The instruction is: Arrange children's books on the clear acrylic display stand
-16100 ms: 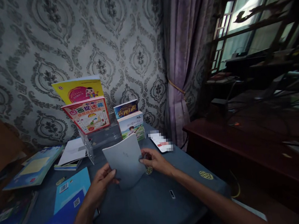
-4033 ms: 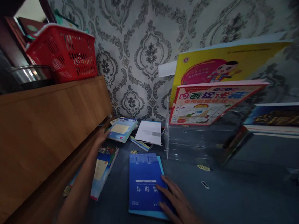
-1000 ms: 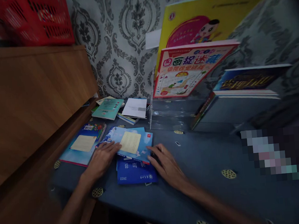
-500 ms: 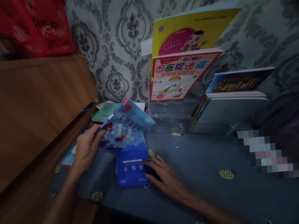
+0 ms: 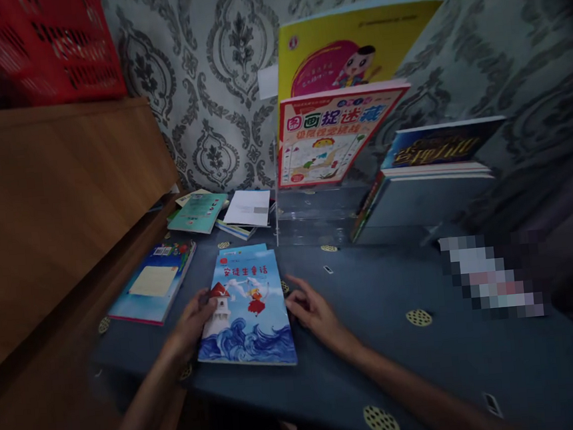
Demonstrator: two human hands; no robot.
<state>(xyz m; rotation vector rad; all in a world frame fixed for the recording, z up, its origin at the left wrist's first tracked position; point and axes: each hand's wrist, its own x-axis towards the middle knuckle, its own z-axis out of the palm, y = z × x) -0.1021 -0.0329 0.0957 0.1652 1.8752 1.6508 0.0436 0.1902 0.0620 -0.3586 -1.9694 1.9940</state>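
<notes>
A blue picture-covered storybook [image 5: 245, 319], with a red-roofed tower and waves on its front, lies face up on the cloth-covered table. It rests over another light-blue book [image 5: 249, 248], whose top edge peeks out behind. My left hand [image 5: 196, 323] grips the storybook's left edge, thumb on the cover and the other fingers partly hidden. At the opposite edge is my right hand [image 5: 315, 313], fingers apart and loosely bent, fingertips at or just beside the book. Left of my left hand lies a blue book [image 5: 144, 308] with a pale label on its cover.
Behind, a green book [image 5: 199, 212] and a white-covered booklet [image 5: 248, 208] lie in piles. A clear acrylic stand [image 5: 317, 225] holds a yellow book [image 5: 342, 43] and a red-bordered book [image 5: 334, 137]. More books [image 5: 429, 189] stand at right. A wooden cabinet [image 5: 60, 215] borders the left.
The storybook came down from a tilted, raised position onto the dark-blue booklet, now covered. My left hand moved right with it; my right hand shifted from the booklet to the storybook's right edge.
</notes>
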